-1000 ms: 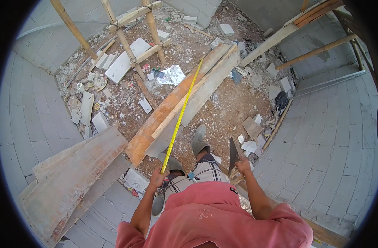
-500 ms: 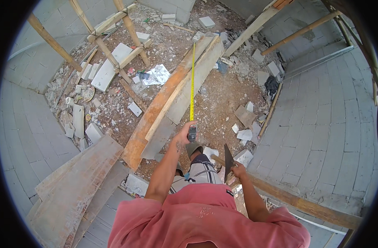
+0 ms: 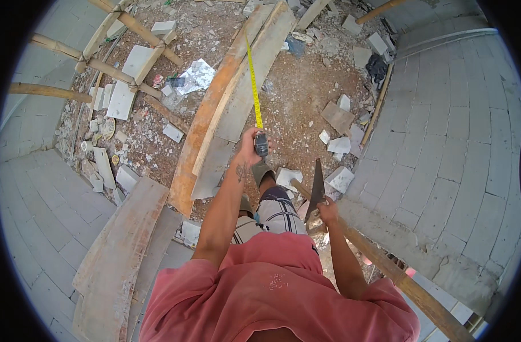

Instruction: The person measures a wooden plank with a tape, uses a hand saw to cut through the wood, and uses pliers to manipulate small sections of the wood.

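My left hand point(image 3: 250, 147) is closed around a dark tape measure point(image 3: 261, 144), held out ahead of my body. Its yellow blade point(image 3: 254, 85) runs out forward, and its far end reaches over the long wooden boards. Just left of the blade lies a long board point(image 3: 217, 102) with an orange-stained face, beside a greyish plank point(image 3: 259, 68). At my right side, my right hand point(image 3: 328, 210) grips a hand saw point(image 3: 317, 190), its dark blade pointing up and forward. The saw's handle is mostly hidden by the fingers.
Weathered boards point(image 3: 120, 251) lean at the lower left. A bamboo pole point(image 3: 397, 273) slants past my right arm. Bamboo scaffolding point(image 3: 115, 71) stands at the upper left. White block pieces point(image 3: 340, 179) and rubble litter the dirt floor. A grey block wall point(image 3: 443, 142) rises on the right.
The view has tilted and shifted. My left hand still holds the tape measure, whose blade now slants up to the left instead of standing nearly straight. The saw remains in my right hand.
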`<act>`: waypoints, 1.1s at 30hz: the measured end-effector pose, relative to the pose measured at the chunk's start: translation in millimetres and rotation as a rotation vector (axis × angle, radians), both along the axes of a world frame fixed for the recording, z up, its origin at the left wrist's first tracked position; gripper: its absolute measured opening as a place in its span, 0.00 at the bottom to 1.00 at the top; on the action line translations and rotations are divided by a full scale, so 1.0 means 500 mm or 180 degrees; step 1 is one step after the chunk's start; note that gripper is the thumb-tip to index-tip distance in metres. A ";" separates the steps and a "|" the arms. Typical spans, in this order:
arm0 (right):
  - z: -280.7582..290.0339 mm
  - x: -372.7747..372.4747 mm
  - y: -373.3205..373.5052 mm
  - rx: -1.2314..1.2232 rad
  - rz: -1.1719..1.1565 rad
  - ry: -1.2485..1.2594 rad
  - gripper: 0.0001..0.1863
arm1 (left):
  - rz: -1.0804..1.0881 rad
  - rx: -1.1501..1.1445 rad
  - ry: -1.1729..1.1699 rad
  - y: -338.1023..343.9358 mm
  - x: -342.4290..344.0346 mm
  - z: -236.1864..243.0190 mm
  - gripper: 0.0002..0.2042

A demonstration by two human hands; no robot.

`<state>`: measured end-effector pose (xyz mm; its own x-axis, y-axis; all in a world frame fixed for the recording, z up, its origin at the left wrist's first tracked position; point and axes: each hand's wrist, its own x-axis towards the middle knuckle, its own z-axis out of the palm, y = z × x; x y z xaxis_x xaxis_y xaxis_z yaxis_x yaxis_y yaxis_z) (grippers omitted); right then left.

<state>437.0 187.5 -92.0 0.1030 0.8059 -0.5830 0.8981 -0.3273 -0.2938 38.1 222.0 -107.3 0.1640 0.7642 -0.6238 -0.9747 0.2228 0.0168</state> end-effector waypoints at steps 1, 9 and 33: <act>-0.013 -0.013 0.021 0.0197 -0.0083 0.0071 0.35 | -0.0034 -0.0082 -0.0011 0.002 0.003 -0.005 0.11; -0.035 -0.183 0.308 -0.1110 -0.0782 0.1648 0.09 | -0.0401 -0.0173 -0.0445 0.027 -0.017 0.002 0.15; -0.149 -0.703 0.548 -0.1241 0.0128 0.2445 0.25 | -0.0506 -0.0968 0.0745 -0.206 0.110 0.337 0.37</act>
<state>85.5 461.5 -166.6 -0.4576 0.5281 -0.7153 0.5096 -0.5035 -0.6977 93.0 118.9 61.0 0.0920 0.5159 -0.8517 -0.9054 0.3993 0.1441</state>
